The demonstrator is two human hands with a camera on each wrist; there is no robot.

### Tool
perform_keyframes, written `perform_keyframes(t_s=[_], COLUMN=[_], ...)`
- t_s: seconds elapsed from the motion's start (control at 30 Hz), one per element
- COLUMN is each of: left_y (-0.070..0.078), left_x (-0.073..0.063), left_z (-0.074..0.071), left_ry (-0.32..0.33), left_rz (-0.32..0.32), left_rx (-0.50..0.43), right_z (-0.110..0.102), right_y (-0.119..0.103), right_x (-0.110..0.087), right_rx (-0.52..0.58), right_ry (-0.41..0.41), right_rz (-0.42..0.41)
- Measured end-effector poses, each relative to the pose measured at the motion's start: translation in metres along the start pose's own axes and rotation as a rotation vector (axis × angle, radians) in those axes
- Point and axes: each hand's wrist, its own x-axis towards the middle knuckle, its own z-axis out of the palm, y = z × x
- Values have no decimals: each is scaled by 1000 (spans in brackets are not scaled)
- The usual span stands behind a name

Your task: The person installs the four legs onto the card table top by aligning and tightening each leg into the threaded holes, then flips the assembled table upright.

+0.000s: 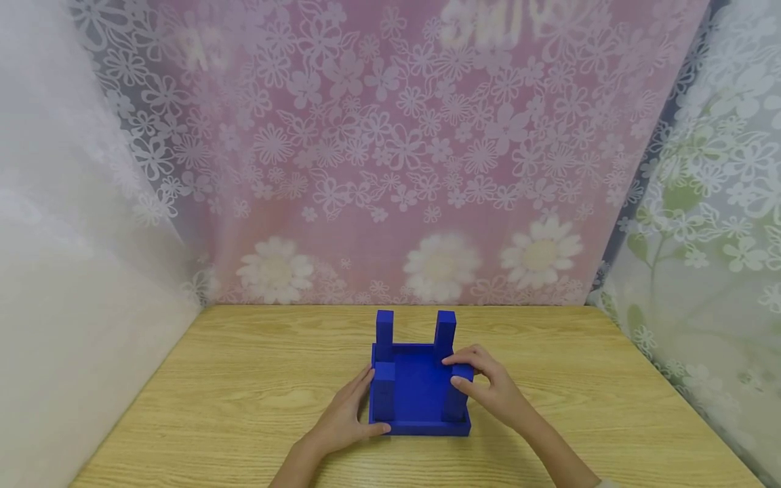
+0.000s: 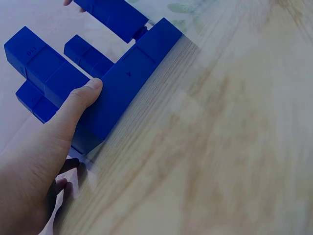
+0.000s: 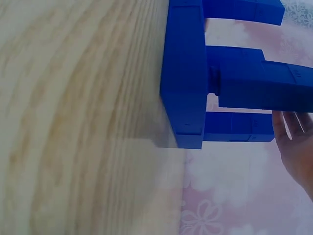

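Observation:
A square blue tray [image 1: 427, 428] with raised walls lies on the table, with a blue square post standing at each corner. My left hand [image 1: 344, 417] grips its near left corner, thumb on the front wall and fingers along the left side, beside the near left post [image 1: 384, 393]. My right hand [image 1: 494, 390] holds the near right post [image 1: 455, 401] by its upper end between thumb and fingers. In the right wrist view a narrow gap shows between that post and the tray, with a short dark blue peg [image 3: 213, 81] bridging it.
The far left post [image 1: 384, 335] and far right post [image 1: 446, 332] rise from the tray's back corners. A wood-grain table [image 1: 256, 379] spreads around the tray. Behind it hangs a pink flowered curtain [image 1: 378, 257], with pale sheets at both sides.

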Motion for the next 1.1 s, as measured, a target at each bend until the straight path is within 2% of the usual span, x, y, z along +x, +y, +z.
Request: perform_keyframes(t_s=[0.2,0.37,0.47,0.67,0.83,1.1], left_y=[0,-1,-2,-1,0,-1], left_x=[0,0,0,-1,-1,0], left_z=[0,0,-1,-2,-2,-2], left_ry=[-3,-6,-7,-9,-9,-6], left_rz=[-3,-5,-5,-11,-13,-7], left_rx=[-2,-1,-3,-5,-7,-5], right_z=[-4,-5,-4,-1,1,1], right_y=[2,5,3,2,1,0], right_x=[-3,-3,-4,-4,-4,-3], right_rx=[268,400,391,272,194,136], right_ry=[-113,-122,-85,-5,20,15], right_rz=[-65,-61,-29,24,55,-29])
